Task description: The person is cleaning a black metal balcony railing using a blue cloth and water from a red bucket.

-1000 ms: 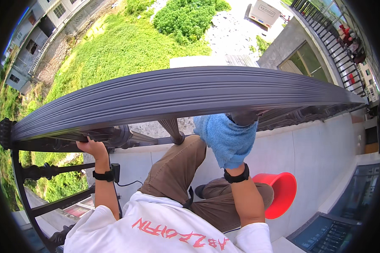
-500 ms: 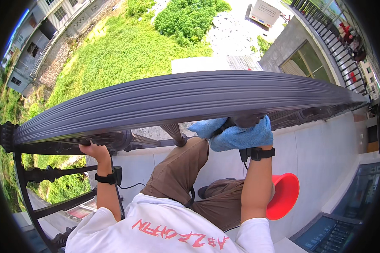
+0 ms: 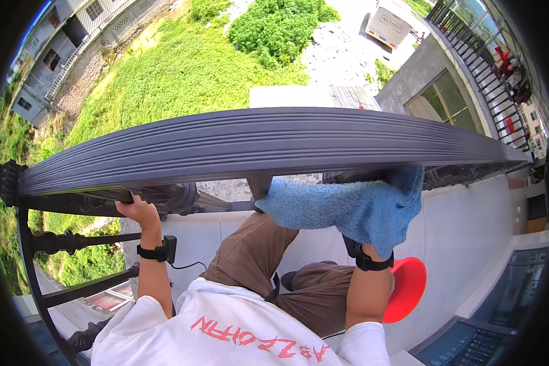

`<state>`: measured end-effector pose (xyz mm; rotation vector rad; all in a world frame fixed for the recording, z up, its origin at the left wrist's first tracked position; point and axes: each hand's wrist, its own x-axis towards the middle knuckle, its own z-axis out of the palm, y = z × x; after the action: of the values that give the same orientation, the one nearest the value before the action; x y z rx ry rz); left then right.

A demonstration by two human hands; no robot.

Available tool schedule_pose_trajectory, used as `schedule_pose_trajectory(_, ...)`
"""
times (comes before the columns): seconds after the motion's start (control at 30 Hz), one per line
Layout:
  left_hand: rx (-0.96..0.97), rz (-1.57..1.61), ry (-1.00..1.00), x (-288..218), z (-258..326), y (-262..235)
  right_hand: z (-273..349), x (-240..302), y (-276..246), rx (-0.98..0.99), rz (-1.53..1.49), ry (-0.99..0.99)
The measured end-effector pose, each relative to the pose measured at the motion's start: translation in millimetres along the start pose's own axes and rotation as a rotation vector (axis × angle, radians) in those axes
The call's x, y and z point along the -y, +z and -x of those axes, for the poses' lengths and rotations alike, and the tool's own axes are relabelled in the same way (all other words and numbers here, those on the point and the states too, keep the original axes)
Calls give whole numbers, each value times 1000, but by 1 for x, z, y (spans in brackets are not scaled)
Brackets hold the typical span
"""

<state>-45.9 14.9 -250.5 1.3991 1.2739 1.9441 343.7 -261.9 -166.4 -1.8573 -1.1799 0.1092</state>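
Fingers of the left hand (image 3: 139, 209) were curled up and around the underside of the rail (image 3: 256, 143), gripping its lower edge; only the knuckles and the back of the hand showed, fingertips hidden behind the rail. Left forearm rose straight from the lower edge of the view, with a black wrist strap (image 3: 155, 251) carrying a small black box and a thin cable trailing off to the right.

Right hand (image 3: 372, 222) was wholly covered by a blue cloth (image 3: 341, 207); the state of its fingers could not be told. The cloth was fluffy, spread wide along the underside of the rail, touching it from just right of the central baluster (image 3: 260, 186) to the far right, where one corner ran up against the rail's edge. A second black strap (image 3: 372, 262) sat on the right wrist just below the cloth's hem.

Rail: dark grey, ribbed lengthwise, bowed across the whole view by the lens. Dark ornate bars (image 3: 73, 241) hung under it at left.

Below the hands: white shirt (image 3: 238, 329) with red print, brown trousers (image 3: 256, 256), one knee raised toward the rail. A red cone-shaped object (image 3: 405, 290) lay on the pale floor (image 3: 463, 244) just beside the right forearm.

Beyond the rail, far below: green vegetation (image 3: 183, 67), grey buildings at upper left, a white vehicle (image 3: 391, 21) at top.
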Motion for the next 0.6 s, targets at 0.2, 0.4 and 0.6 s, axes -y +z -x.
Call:
schedule_pose_trajectory(0.2, -35, 45, -82, -2, -2, 0, -19, 34, 41, 49, 27, -111)
schedule_pose_trajectory(0.4, -38, 36, -21, -8, 0, 3, -16, 19, 27, 0, -45, -18)
schedule_pose_trajectory(0.6, -45, 64, 10, 5, -3, -3, -1, -2, 3, -121, -121, 151)
